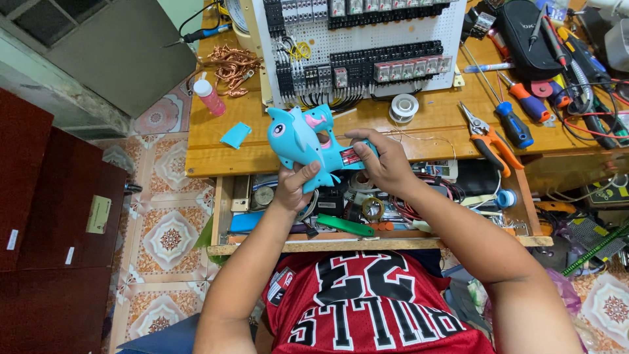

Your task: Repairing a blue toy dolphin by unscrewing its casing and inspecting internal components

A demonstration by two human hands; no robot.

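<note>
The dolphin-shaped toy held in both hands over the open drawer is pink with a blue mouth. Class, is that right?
Not quite. The head view shows the dolphin-shaped toy is blue with a pink mouth. The rest stands: the left hand and right hand both hold it over the open drawer.

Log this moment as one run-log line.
left hand: grips blue dolphin toy from below | right hand: fingers at toy's open battery compartment | blue cover piece: loose on wooden bench
</note>
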